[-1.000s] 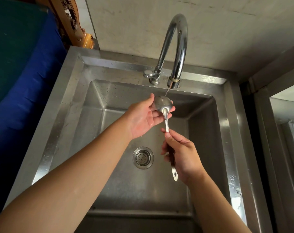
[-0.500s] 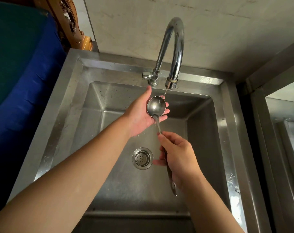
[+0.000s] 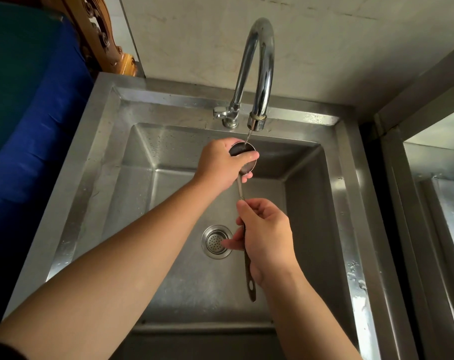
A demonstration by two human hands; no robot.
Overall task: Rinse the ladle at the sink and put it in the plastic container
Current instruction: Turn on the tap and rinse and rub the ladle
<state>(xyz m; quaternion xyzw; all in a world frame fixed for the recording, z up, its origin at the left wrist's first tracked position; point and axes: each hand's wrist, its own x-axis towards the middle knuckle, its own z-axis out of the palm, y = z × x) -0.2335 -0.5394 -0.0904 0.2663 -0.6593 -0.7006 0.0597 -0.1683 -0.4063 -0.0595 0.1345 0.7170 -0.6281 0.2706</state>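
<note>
Left hand (image 3: 219, 162) cups ladle (image 3: 242, 158) bowl under tap (image 3: 257, 74) trickle, frame centre, thumb scrubbing; right hand (image 3: 266, 240) clamps handle, steadying over sink (image 3: 96, 157).

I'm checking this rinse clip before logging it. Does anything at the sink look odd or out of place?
Nothing stands out. The left hand cups the ladle bowl under a thin stream from the faucet; the right hand holds its handle over the sink.

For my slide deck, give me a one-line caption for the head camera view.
Left hand cups the ladle bowl under the faucet trickle; right hand grips its handle.
</note>
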